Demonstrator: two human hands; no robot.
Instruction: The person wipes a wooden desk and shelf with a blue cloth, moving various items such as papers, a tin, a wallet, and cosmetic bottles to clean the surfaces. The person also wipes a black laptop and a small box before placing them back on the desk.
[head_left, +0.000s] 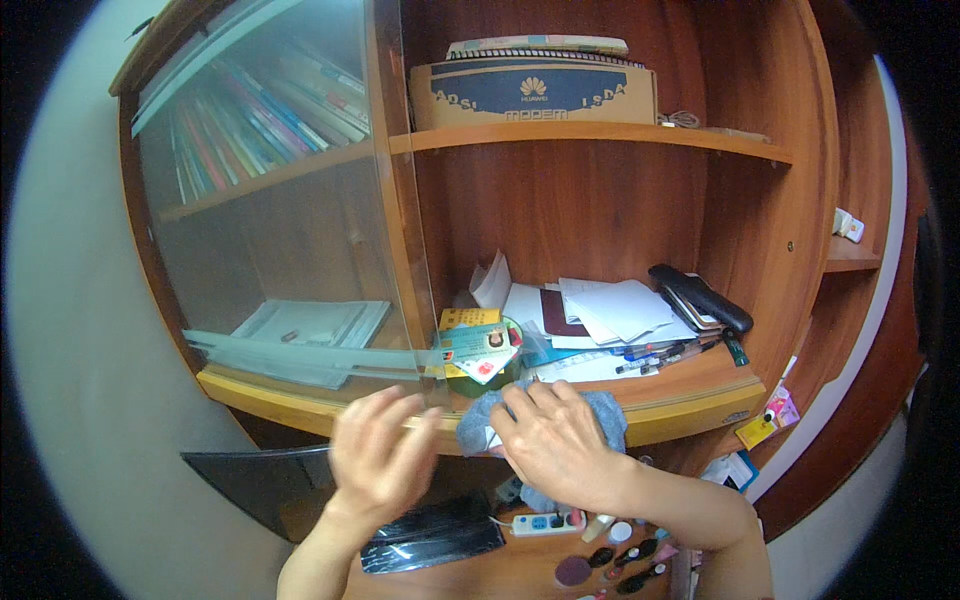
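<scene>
My right hand (555, 442) is closed over a blue-grey cloth (609, 412), which hangs across the front edge of the cabinet's lower shelf. To its left, my left hand (382, 450) is raised in front of the same wooden edge (285, 399); it is slightly blurred, its fingers are apart and it holds nothing. Just behind the cloth stands a round green container (471, 387) with several cards (480, 345) in and on it. Loose papers (622, 307), several pens (660, 356) and a black case (701, 298) lie on the shelf to the right.
A sliding glass door (300, 225) covers the left side, with books (262, 127) behind it. A cardboard modem box (532, 94) is on the upper shelf. Below are a dark monitor (262, 480), a power strip (547, 523), a black plastic-like sheet (435, 532) and several small bottles and brushes (637, 577).
</scene>
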